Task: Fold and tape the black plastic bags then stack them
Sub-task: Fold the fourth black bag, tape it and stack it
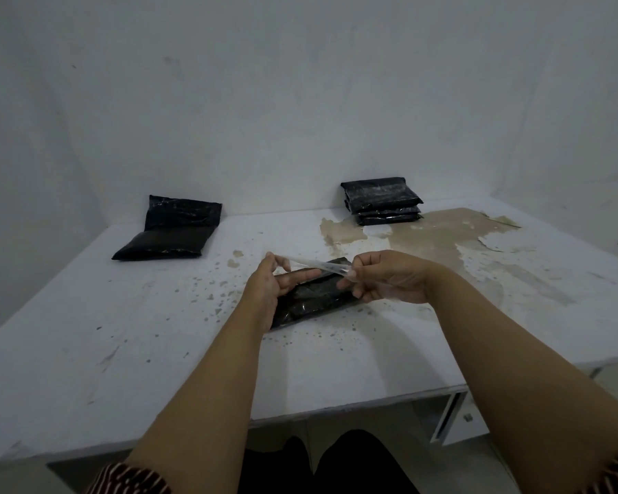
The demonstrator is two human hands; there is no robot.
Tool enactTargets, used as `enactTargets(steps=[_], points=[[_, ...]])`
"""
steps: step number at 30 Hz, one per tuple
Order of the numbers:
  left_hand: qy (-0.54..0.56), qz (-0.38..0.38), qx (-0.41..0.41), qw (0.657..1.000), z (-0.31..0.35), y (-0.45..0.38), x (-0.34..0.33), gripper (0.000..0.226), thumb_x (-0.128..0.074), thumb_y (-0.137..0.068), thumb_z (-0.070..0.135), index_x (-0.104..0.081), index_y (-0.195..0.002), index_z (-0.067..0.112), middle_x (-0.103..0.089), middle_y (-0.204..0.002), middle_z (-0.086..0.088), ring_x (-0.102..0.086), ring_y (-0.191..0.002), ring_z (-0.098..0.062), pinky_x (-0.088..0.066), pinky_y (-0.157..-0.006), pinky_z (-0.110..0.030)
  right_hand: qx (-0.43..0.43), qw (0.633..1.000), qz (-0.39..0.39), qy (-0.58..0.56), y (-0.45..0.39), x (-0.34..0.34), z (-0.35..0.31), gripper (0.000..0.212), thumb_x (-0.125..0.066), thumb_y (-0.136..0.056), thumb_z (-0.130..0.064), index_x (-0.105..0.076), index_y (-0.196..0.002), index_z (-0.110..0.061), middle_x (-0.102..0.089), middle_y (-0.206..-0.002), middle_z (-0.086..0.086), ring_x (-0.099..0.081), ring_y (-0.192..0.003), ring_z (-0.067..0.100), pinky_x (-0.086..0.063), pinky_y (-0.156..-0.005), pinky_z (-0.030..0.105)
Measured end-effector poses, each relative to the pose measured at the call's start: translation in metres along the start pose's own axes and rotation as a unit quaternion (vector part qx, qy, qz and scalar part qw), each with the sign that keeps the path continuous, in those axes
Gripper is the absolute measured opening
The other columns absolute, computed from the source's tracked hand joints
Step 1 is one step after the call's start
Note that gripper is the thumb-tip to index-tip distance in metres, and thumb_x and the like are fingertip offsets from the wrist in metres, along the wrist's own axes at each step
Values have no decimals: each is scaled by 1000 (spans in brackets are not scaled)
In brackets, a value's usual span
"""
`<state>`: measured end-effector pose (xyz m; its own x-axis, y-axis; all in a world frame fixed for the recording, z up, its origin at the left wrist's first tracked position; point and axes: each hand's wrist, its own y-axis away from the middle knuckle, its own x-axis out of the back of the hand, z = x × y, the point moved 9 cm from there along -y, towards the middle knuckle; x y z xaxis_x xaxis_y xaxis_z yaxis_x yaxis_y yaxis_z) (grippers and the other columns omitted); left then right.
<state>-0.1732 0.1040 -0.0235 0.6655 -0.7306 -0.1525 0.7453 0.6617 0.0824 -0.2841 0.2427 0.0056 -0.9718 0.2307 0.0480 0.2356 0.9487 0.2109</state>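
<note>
A folded black plastic bag (314, 297) lies on the white table (157, 351) in front of me, partly under my hands. A strip of clear tape (311, 262) is stretched just above it. My left hand (268, 287) pinches the tape's left end. My right hand (386, 276) pinches its right end. An unfolded black bag (172, 231) lies at the back left, its top propped against the wall. A stack of several folded, taped black bags (382, 201) sits at the back right by the wall.
The table's paint is chipped, with a large bare brown patch (443, 237) at the right. White walls close off the back and left. The table's front edge (300, 411) runs above my knees, with a white drawer front (454, 418) below at the right.
</note>
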Motion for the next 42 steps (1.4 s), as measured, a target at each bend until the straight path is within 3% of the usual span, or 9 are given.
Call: enactTargets(steps=[4,9,14,18,23,26,29,34,42], points=[[8,6,2,1000,-1,-1,1,45,-13,-106,43,-38,-76,21,-74,-98,-19,-62,-110,-17,-23,-94,-23,9,1000,14,16,-2,3,1,8,-66,-85,-11,-59,-82,-9,-64,-94,15,-58,-71,13,-45,-73,28],[17,0,6,1000,-3,-2,2,46,-13,-106,43,-39,-75,22,-75,-96,-17,-59,-118,-22,-20,-104,-27,37,997,61,10,2,12,-5,35,-70,-75,-25,-65,-99,0,-63,-84,6,-55,-73,14,-44,-73,25],[18,-3,9,1000,-2,0,1,46,-14,-105,45,-39,-74,22,-75,-97,-16,-60,-115,-21,-18,-99,-27,66,992,105,-7,2,20,-5,54,-66,-78,-40,-66,-109,4,-59,-108,11,-51,-84,18,-42,-77,27],[24,-7,8,1000,-2,2,2,46,-13,-105,46,-38,-75,23,-75,-98,-17,-63,-114,-22,-29,-96,-24,73,988,134,-29,5,25,-4,74,-55,-69,-63,-69,-102,1,-53,-103,17,-46,-92,25,-42,-84,30],[8,-4,10,1000,0,4,0,47,-13,-105,47,-39,-74,22,-74,-99,-17,-63,-109,-19,-32,-86,-20,70,982,156,-76,5,31,-1,46,-42,-100,-35,-66,-102,4,-68,-76,3,-62,-67,9,-48,-67,20],[3,-5,8,1000,0,5,0,46,-13,-105,46,-38,-75,22,-74,-100,-17,-63,-110,-18,-30,-88,-19,71,982,165,-52,5,28,-3,20,-60,-92,-12,-68,-99,5,-69,-78,2,-57,-65,9,-44,-60,19],[1,-4,7,1000,2,7,0,46,-14,-105,47,-38,-74,22,-74,-101,-18,-67,-102,-14,-39,-71,-14,51,981,185,-28,4,28,-3,9,-65,-85,0,-68,-92,3,-70,-69,-1,-58,-58,8,-44,-55,17],[28,-17,4,999,1,7,-1,48,-17,-105,48,-42,-73,21,-72,-103,-22,-67,-108,-23,-45,-100,-31,43,975,218,-8,2,30,-4,16,-61,-87,2,-69,-101,2,-60,-62,4,-46,-39,4,-38,-44,16],[18,-30,-15,999,-2,3,0,48,-19,-105,46,-45,-73,21,-73,-98,-21,-67,-109,-21,-28,-115,-38,29,967,251,38,3,38,1,9,-69,-86,-10,-68,-84,-1,-60,-61,2,-49,-45,7,-41,-49,20]])
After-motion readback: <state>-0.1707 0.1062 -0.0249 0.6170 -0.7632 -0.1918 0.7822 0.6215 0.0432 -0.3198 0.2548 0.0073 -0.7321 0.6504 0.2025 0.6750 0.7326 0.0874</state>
